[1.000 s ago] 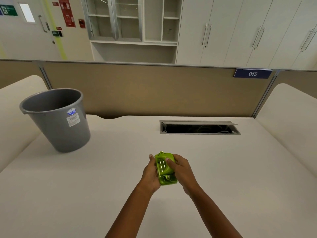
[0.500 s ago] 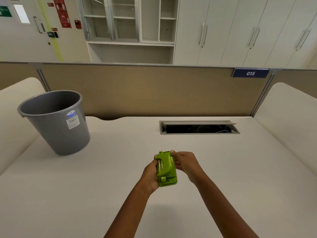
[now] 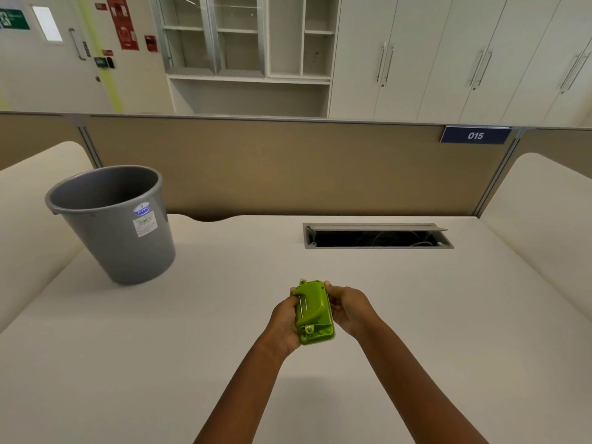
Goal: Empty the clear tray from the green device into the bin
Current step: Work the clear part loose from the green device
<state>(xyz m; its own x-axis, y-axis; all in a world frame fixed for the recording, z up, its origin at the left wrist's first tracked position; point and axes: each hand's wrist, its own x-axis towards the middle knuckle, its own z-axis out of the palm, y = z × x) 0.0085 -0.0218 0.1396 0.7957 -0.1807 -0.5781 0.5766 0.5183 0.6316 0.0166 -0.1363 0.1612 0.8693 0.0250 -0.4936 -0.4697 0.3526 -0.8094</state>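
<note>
Closest in, two bare forearms reach up from the bottom edge and meet over the middle of the desk (image 3: 416,315). The left hand (image 3: 283,318) wraps the green device (image 3: 313,310) along its left side, palm under it, a firm carrying grasp. The right hand (image 3: 347,307) pinches the device's right edge, fingertips up near the far corner. So both hands are closed on the same object, and it looks lifted clear of the desk surface, tilted on its side with the green lid facing the camera.

The clear tray itself I cannot make out from here; it seems to be on the hidden underside, and I judge it is still attached. The step in hand reads as getting that tray loose. To do it well, the left hand should keep the body steady while the right works the tray off slowly and keeps it level, so whatever is in it does not spill onto the desk. Better still, move the whole device over the bin before separating the two.

The count, going outward: two hands, one green device, no loose tray in sight. Farther back and to the left stands one grey bin (image 3: 128,245), upright, open, well apart from the hands. Behind, one cable hatch (image 3: 378,236) in the desk, open. On the partition, one blue number plate (image 3: 475,135) reading 015.
</note>
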